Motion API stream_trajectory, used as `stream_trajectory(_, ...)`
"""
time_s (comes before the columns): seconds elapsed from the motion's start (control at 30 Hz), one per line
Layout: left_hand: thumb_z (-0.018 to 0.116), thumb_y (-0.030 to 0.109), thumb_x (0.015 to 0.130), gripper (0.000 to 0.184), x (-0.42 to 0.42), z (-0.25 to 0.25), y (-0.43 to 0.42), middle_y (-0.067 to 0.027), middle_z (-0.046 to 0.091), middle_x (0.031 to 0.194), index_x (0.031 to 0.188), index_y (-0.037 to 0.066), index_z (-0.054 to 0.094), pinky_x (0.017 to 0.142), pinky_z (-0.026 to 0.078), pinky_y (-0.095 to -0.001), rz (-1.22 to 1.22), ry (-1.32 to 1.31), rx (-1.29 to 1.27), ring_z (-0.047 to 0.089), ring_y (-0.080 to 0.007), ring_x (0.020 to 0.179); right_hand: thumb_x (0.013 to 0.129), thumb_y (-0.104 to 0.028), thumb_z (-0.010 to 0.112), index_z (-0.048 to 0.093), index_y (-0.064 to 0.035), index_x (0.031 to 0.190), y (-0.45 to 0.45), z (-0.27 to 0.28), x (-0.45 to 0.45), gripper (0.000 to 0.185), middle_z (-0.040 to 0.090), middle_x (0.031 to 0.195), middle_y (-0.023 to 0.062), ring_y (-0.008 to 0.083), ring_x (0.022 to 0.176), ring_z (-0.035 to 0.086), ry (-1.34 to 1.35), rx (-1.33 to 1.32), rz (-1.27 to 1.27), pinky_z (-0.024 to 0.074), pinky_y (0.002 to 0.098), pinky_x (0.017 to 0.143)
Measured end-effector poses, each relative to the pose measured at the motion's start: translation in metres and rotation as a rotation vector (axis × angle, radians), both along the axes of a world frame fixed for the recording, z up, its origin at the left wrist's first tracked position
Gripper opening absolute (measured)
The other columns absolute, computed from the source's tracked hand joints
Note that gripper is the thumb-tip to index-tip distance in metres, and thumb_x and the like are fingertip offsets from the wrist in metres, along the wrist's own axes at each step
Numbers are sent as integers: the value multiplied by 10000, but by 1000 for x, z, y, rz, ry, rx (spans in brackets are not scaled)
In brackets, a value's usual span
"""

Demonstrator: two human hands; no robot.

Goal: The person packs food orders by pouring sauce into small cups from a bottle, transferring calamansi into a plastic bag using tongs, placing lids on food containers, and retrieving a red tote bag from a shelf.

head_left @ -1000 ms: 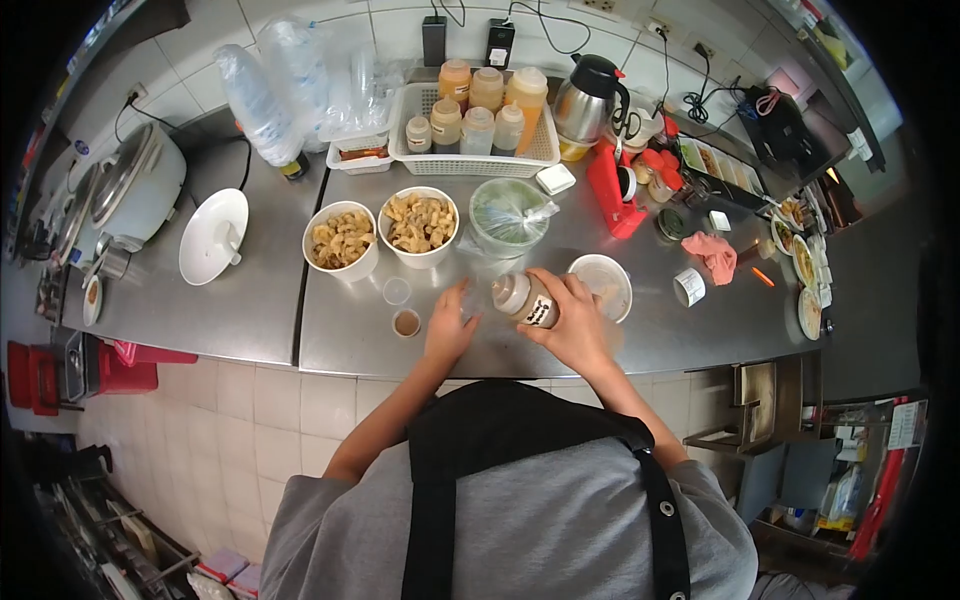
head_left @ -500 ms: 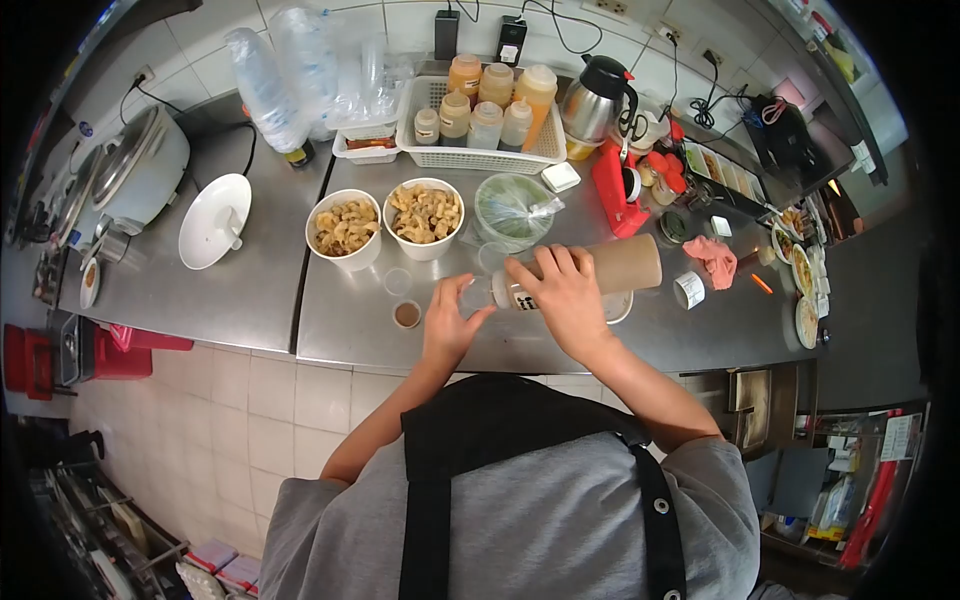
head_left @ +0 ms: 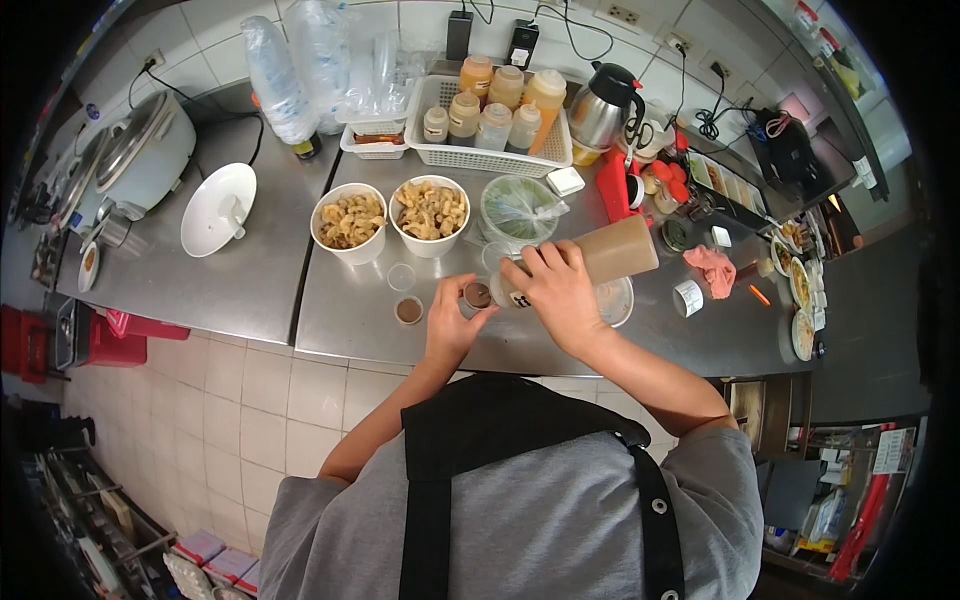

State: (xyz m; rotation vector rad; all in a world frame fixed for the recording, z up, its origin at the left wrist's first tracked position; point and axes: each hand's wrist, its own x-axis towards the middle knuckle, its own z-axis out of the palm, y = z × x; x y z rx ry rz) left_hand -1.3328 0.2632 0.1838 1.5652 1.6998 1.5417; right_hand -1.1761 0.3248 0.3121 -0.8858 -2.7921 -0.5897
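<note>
L hand (head_left: 450, 317) fingers pinch 1 cup (head_left: 468, 304); R hand (head_left: 556, 294) fingers wrap tipped btl (head_left: 622, 249); big squeeze might splash sauce (head_left: 478, 294)

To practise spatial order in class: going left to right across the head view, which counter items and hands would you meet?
White bowl → leftmost tub of fried pieces → small cup of brown sauce → left hand → right hand → pink cloth → slim orange object.

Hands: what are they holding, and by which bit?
The right hand grips the bottle around the top half of its body; the left hand holds the cup by its sides.
</note>
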Motion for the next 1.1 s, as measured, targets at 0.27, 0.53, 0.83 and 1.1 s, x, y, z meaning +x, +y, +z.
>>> stream_trajectory(0.27, 852, 142, 681, 575, 4, 2, 1, -137, 612, 1087, 1159, 16, 560, 847, 510, -380, -25, -23, -8, 615, -306, 959, 766, -149, 607, 607, -179, 1141, 1, 2, 3, 376, 531, 957, 21, 204, 972, 526, 21, 3, -8, 375, 393, 946)
stream_trajectory(0.53, 868, 152, 660, 584, 7, 0, 4, -139, 623, 1083, 1146, 17, 572, 839, 520, -376, -32, -15, -11, 624, -302, 955, 771, -151, 625, 607, -192, 1139, 3, 4, 11, 371, 538, 986, 20, 201, 1012, 525, 25, -45, -61, 353, 392, 944)
stream_trajectory(0.83, 873, 146, 661, 600, 4, 2, 8, -156, 616, 1092, 1154, 2, 564, 829, 527, -377, -26, -18, -13, 621, -312, 964, 620, -184, 815, 581, -223, 1295, 31, 2, 40, 716, 582, 1097, 63, 270, 1101, 544, 329, -802, -223, 390, 433, 958)
stream_trajectory(1.1, 855, 103, 665, 546, -4, -21, 13, -138, 613, 1062, 1127, 12, 579, 819, 518, -359, -10, -5, -50, 624, -294, 945, 661, -343, 871, 422, 1, 1388, 102, 115, 3, 921, 593, 1275, 151, 235, 1167, 575, 1027, -1090, 28, 444, 365, 1006)
